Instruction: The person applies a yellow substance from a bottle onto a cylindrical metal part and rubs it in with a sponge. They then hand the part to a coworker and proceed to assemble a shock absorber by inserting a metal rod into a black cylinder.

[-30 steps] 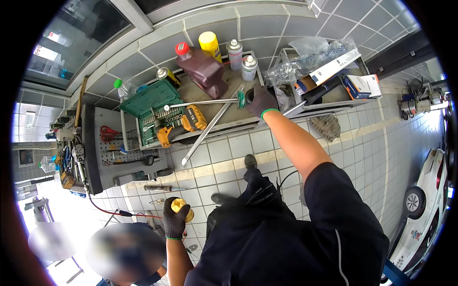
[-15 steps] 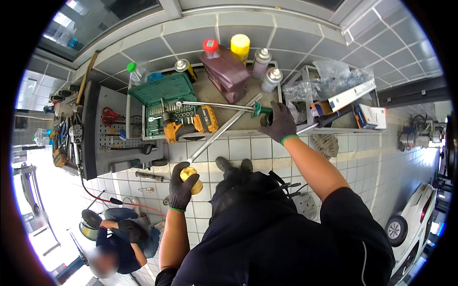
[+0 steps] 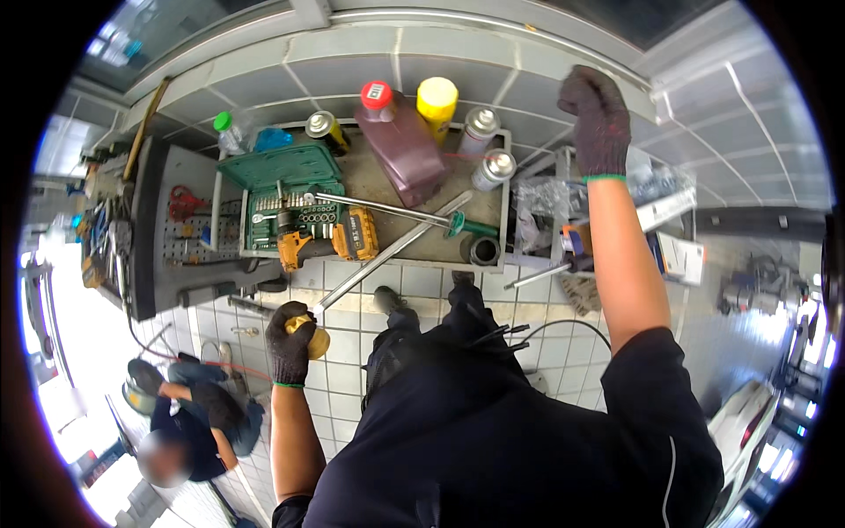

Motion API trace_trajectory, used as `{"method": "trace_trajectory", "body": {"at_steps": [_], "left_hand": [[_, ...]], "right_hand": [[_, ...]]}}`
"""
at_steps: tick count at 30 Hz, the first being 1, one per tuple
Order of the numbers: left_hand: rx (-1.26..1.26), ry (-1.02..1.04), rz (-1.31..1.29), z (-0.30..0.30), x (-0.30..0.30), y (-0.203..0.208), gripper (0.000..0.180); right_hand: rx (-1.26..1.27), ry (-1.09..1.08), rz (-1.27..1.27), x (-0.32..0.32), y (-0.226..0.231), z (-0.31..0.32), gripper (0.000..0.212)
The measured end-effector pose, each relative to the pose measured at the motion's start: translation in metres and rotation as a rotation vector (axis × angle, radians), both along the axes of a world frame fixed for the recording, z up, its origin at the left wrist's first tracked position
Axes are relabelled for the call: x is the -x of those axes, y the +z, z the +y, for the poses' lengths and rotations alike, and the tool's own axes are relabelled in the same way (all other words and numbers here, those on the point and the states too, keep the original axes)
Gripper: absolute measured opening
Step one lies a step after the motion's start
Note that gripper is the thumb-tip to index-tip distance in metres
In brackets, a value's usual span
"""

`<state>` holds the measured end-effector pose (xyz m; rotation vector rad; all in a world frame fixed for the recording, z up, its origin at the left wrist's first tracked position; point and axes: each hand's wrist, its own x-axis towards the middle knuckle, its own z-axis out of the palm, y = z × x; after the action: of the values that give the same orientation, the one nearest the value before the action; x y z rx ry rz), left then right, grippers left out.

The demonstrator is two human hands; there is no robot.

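From bench (image 3: 440, 246) centre: socket set (image 3: 286, 180) 9 o'clock, drill (image 3: 354, 236) 8, jug (image 3: 400, 150) 1, paired spray cans (image 3: 480, 130) 2, cylinder (image 3: 482, 252) 4.

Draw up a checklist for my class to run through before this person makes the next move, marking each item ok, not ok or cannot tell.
1. Left hand and right hand both gloved: ok.
2. Yellowish part held in the left hand: ok.
3. Right hand empty: cannot tell, its palm is hidden.
4. Long metal bar within the cart top: not ok, one end juts past the front edge.
5. Green socket case closed: not ok, it stands open.
6. Red cap on the maroon jug: ok.
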<state>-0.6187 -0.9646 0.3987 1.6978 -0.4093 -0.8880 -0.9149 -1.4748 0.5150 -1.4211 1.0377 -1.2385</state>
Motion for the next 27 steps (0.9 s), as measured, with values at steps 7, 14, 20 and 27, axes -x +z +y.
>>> {"method": "trace_trajectory", "body": {"at_steps": [7, 14, 20, 27], "left_hand": [[-0.195, 0.012, -0.122, -0.029, 0.062, -0.001, 0.013], [-0.28, 0.128, -0.082, 0.02, 0.076, 0.0, 0.031], [-0.254, 0.335, 0.106, 0.096, 0.067, -0.033, 0.045], [-0.123, 0.153, 0.039, 0.058, 0.005, -0.032, 0.063]], "right_hand": [[0.623, 0.981, 0.99, -0.24, -0.002, 0.059, 0.057], [0.792, 1.192, 1.853, -0.409, -0.078, 0.052, 0.072], [0.83, 1.072, 1.848, -0.44, -0.146, 0.043, 0.07], [0.982, 1.073, 1.386, -0.393, -0.011, 0.03, 0.058]]}}
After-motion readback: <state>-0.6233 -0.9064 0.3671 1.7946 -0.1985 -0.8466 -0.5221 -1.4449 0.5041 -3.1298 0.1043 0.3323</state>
